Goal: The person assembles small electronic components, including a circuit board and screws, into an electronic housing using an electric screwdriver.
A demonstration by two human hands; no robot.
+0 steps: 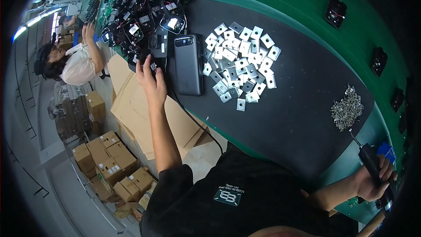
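Observation:
My left hand [152, 84] is at the far left of the bench, fingers spread at the near edge of a heap of black plastic housings [133, 28] with wires; whether its fingertips touch one is hard to see. Beside it lies a dark grey power bank [188, 68] with a small lit display. My right hand [372, 182] is wrapped round a black electric screwdriver [370, 160] at the right. The screwdriver's bit points at a pile of small silver screws [346, 110], and a screw seems to sit on its tip. Square metal plates [243, 59] with holes lie scattered mid-mat.
A black mat [298, 92] covers the green bench. Several black housings [336, 12] stand along the green ledge at the far right. A blue object [387, 151] lies behind the screwdriver. Cardboard sheets [140, 105] and boxes [116, 162] are left. Another person [79, 63] works at far left.

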